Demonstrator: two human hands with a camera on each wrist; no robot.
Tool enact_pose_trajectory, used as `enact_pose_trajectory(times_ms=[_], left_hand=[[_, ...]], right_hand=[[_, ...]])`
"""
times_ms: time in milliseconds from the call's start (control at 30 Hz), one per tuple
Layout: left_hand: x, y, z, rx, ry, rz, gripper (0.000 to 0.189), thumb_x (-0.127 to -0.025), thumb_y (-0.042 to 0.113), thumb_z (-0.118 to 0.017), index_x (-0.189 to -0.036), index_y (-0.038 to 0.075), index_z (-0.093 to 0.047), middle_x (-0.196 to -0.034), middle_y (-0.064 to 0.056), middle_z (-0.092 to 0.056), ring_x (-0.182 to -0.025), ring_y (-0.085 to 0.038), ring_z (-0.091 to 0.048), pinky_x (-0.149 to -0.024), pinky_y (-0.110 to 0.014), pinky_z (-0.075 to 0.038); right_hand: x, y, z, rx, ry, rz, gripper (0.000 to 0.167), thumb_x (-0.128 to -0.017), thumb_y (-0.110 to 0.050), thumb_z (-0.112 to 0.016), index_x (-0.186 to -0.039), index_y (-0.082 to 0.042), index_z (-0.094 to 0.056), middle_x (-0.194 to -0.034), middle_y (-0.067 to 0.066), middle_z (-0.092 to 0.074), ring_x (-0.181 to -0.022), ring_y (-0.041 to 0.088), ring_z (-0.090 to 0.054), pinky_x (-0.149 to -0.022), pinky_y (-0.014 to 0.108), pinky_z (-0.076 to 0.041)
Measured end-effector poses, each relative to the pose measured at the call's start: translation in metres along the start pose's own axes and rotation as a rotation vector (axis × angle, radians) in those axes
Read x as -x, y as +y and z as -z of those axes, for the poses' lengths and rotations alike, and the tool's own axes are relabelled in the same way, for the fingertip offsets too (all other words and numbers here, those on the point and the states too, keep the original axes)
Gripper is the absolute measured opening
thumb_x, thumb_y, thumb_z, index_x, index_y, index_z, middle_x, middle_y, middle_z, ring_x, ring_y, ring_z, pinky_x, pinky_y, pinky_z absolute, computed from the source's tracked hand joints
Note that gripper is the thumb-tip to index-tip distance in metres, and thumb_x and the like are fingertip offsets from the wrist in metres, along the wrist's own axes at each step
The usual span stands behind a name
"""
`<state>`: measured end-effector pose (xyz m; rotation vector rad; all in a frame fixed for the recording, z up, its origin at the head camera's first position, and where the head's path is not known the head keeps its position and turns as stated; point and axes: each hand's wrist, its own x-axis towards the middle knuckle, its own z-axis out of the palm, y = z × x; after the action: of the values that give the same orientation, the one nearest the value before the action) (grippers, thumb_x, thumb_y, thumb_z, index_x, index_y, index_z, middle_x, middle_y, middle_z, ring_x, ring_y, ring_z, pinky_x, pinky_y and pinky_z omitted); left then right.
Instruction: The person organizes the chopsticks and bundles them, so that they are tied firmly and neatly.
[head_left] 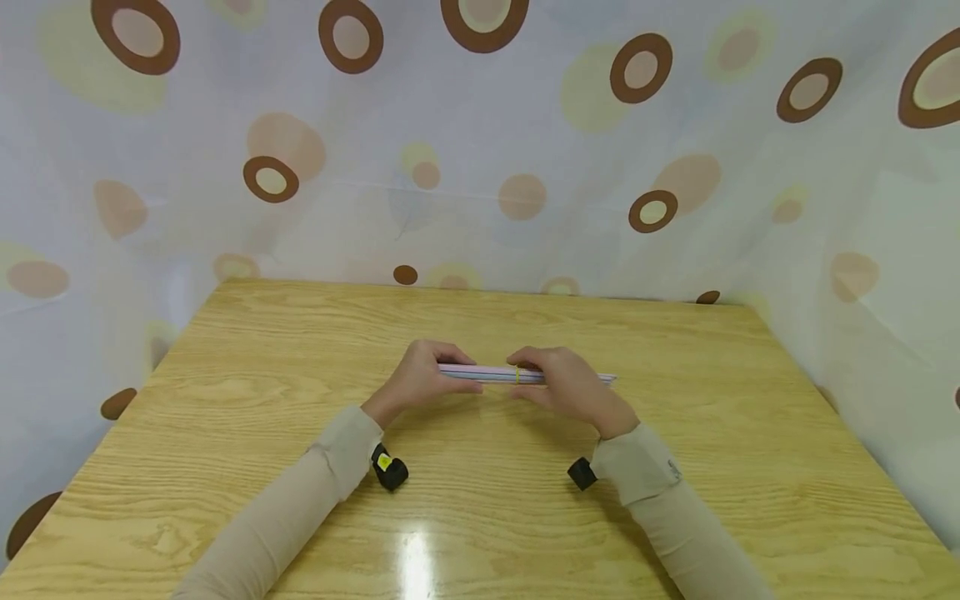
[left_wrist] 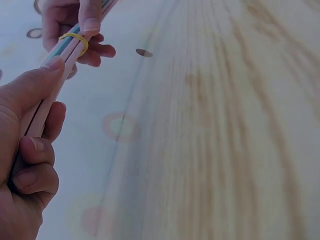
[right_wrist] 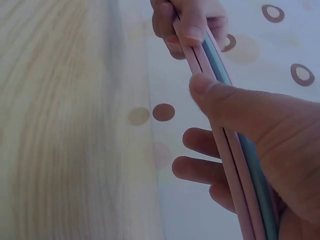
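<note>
A bundle of thin pink and blue chopsticks (head_left: 491, 374) is held level above the table by both hands. Round it runs a yellow rubber band (left_wrist: 75, 41), close to the right fingertips. The left hand (head_left: 420, 379) grips the left end, its thumb along the sticks and its fingers curled beneath, as the left wrist view shows. My right hand (head_left: 573, 387) holds the bundle farther right, with the thumb (right_wrist: 235, 105) on one side and the fingers on the other. Thin stick ends project past the right hand. In the right wrist view the band is hidden.
Below the hands lies a wood-grain table (head_left: 480, 517). A white curtain (head_left: 465, 167) with brown and beige circles hangs behind it and along its sides. Black wrist cameras (head_left: 390, 468) sit beneath both sleeves.
</note>
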<state>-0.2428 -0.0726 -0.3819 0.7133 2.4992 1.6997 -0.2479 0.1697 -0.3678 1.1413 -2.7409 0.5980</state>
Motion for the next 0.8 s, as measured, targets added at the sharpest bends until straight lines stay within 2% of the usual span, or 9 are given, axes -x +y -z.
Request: enact_pose_trajectory(times_ms=[200, 333, 533, 700, 800], left_hand=[[-0.008, -0.023, 0.000, 0.012, 0.026, 0.005, 0.026, -0.070, 0.012, -0.087, -0.092, 0.003, -0.076, -0.086, -0.011, -0.074, -0.066, -0.010, -0.059, -0.057, -0.022, -0.045], [-0.009, -0.024, -0.001, 0.021, 0.014, -0.009, 0.027, -0.070, 0.013, -0.087, -0.093, 0.003, -0.076, -0.087, -0.012, -0.074, -0.067, -0.011, -0.060, -0.057, -0.022, -0.046], [-0.009, -0.024, -0.004, 0.029, 0.017, -0.031, 0.025, -0.069, 0.014, -0.087, -0.090, 0.004, -0.076, -0.084, -0.009, -0.073, -0.065, -0.011, -0.061, -0.057, -0.023, -0.047], [-0.009, -0.023, -0.007, -0.012, -0.035, -0.059, 0.026, -0.071, 0.018, -0.087, -0.091, 0.005, -0.076, -0.087, -0.008, -0.074, -0.070, -0.010, -0.063, -0.062, -0.024, -0.051], [-0.010, -0.023, -0.007, -0.039, -0.041, -0.072, 0.026, -0.071, 0.019, -0.086, -0.091, 0.005, -0.076, -0.087, -0.008, -0.074, -0.070, -0.010, -0.063, -0.063, -0.025, -0.051]], right_hand=[[0.003, 0.006, 0.008, -0.068, 0.002, 0.000, 0.018, -0.087, -0.018, -0.073, -0.101, -0.010, -0.066, -0.087, -0.001, -0.070, -0.069, 0.004, -0.061, -0.065, 0.026, -0.051], [0.003, 0.007, 0.006, -0.041, 0.010, 0.014, 0.018, -0.088, -0.019, -0.071, -0.101, -0.008, -0.068, -0.087, 0.000, -0.070, -0.068, 0.003, -0.060, -0.064, 0.025, -0.050], [0.000, -0.003, -0.005, 0.032, 0.055, 0.052, 0.022, -0.088, -0.017, -0.071, -0.104, -0.003, -0.068, -0.091, 0.006, -0.071, -0.069, 0.010, -0.061, -0.064, 0.028, -0.050], [-0.004, -0.007, -0.015, 0.030, 0.017, 0.068, 0.021, -0.090, -0.020, -0.069, -0.106, -0.006, -0.068, -0.092, 0.003, -0.071, -0.067, 0.006, -0.057, -0.063, 0.025, -0.048], [-0.004, -0.005, -0.014, 0.005, -0.012, 0.041, 0.025, -0.090, -0.023, -0.069, -0.110, -0.007, -0.067, -0.089, 0.000, -0.069, -0.064, 0.003, -0.053, -0.061, 0.023, -0.045]])
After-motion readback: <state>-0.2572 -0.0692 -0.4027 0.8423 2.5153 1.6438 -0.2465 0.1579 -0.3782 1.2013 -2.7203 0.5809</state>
